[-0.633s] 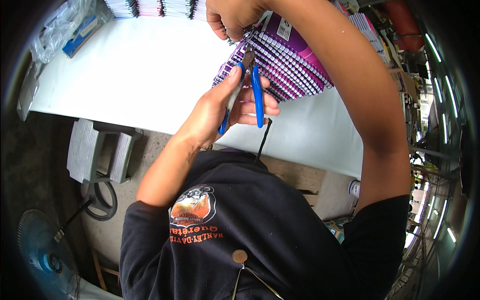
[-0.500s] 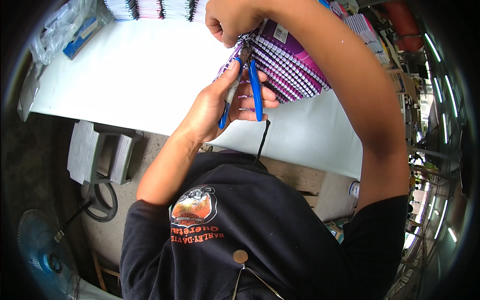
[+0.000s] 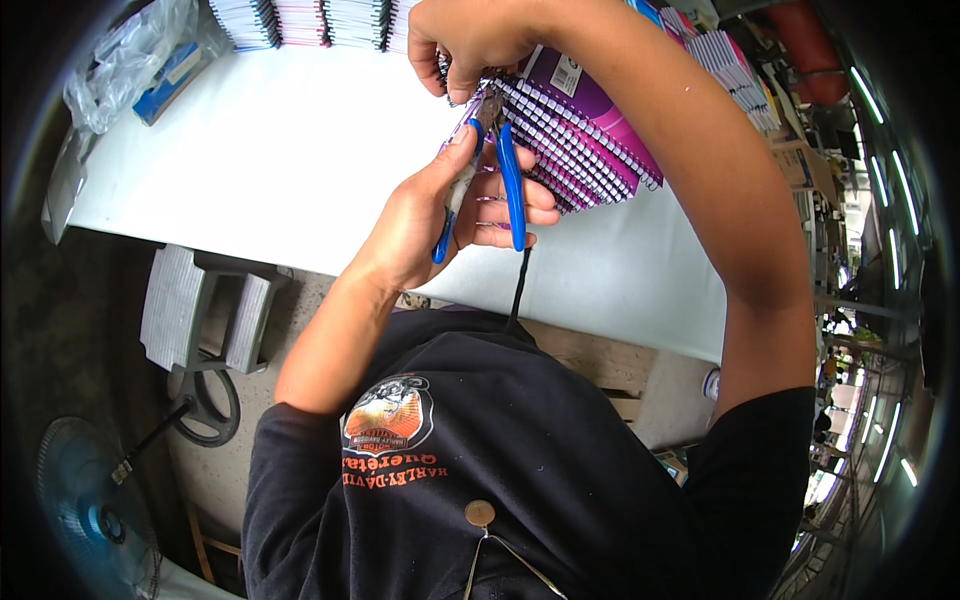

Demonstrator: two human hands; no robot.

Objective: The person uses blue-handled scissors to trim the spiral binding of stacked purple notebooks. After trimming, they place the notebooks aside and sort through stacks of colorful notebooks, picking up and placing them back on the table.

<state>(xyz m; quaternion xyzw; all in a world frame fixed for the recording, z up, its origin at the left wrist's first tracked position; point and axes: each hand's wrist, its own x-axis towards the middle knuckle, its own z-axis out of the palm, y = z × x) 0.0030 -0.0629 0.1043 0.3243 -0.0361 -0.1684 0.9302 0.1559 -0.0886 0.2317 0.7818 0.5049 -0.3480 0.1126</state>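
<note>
My left hand holds pliers with blue handles. The handles stand spread apart, with my thumb along one and my fingers behind the other. The small jaws point away from me, at the near left corner of a stack of purple spiral notebooks. My right hand reaches across from the right, its fingers curled and pinched just beyond the jaws. Dark coil wire shows between those fingers. Whether the jaws bite on wire is too small to tell.
White-covered table under the work. Several coil-bound books line its far edge; more stacks stand at right. Clear plastic and a blue box lie far left. A grey step stool and a fan stand left.
My right fingers have opened slightly, and dark coil wire now shows between them. The pliers have stayed near the same notebook corner, handles still spread. The view has shifted a little.
</note>
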